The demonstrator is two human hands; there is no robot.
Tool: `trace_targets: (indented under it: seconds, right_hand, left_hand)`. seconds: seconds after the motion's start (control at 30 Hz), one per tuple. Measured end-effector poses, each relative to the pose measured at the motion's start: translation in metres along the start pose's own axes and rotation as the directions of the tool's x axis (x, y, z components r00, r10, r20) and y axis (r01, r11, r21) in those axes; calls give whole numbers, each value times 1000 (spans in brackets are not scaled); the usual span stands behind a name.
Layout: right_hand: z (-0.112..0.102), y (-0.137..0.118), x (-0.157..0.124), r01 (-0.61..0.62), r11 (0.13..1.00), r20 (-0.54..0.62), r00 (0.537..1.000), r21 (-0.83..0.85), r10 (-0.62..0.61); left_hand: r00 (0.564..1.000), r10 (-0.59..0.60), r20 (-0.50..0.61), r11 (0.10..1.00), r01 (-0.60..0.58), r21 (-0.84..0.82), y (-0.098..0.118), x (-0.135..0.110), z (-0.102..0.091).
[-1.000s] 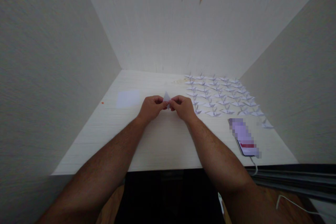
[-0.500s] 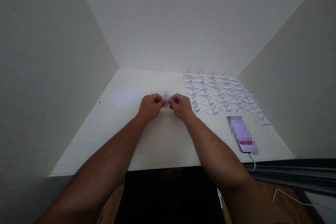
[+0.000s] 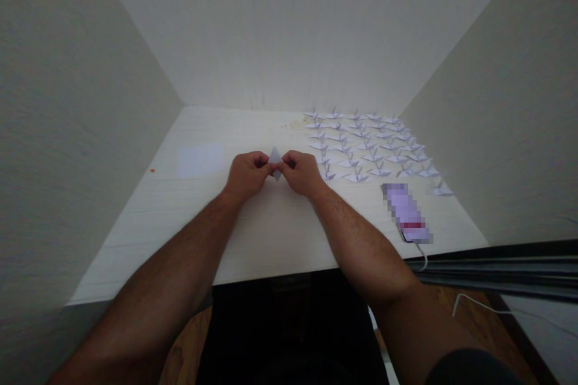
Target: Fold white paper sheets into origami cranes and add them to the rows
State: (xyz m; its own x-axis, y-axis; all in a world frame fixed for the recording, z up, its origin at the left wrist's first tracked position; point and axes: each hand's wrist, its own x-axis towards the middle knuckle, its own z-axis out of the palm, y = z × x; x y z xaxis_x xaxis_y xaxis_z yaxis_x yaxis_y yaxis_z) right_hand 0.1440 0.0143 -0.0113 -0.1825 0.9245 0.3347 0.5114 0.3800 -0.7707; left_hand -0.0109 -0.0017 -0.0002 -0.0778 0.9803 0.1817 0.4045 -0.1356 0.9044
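And here, right at the fingertips, a small folded paper [image 3: 275, 155] is being gripped from both sides: its left edge is pinched between thumb and fingers of the left hand [image 3: 248, 173], its right edge by those of the right hand [image 3: 301, 169], the two thumbs brought almost together at its middle. A slim diamond is shown, pale white with a faint lilac cast, one sharp point directed to the far side and a shorter one to the near side; its middle is partly covered by the thumbs, so the finer creases cannot be made out. It is held over the middle of the white table [image 3: 275, 234]; whether the surface is touched by it cannot be told.

Out to the left, a flat pale paper sheet [image 3: 201, 159] is seen, and beyond it, near the left edge, a small orange speck [image 3: 152, 171]. Over on the far right, the tabletop is filled by white origami cranes [image 3: 356, 161], set out in close rows, wings spread. Nearer on the right, a smartphone [image 3: 409, 210] is laid at a slant, its screen blurred into blocks, with a white cable [image 3: 423, 257] led off over the near edge.
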Motion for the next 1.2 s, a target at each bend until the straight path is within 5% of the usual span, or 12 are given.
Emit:
trace_targets:
  seconds: [0.27, 0.47, 0.67, 1.03, 1.2]
  right_hand:
    - [3, 11, 6, -194, 938, 28, 980, 288, 195]
    - [7, 9, 5, -135, 894, 6, 989, 428, 147]
    - [8, 11, 3, -43, 921, -8, 999, 387, 50]
    - [8, 6, 2, -109, 901, -50, 988, 419, 143]
    - [8, 9, 0, -23, 916, -49, 998, 401, 46]
  left_hand:
    - [994, -87, 59, 948, 101, -303, -8, 2, 2]
    - [980, -178, 88, 879, 198, -433, -11, 3, 2]
    - [976, -204, 74, 871, 216, -442, -10, 3, 4]
    - [994, -69, 86, 919, 97, -382, -10, 0, 7]
    - [991, -106, 78, 897, 130, -422, -11, -1, 9]
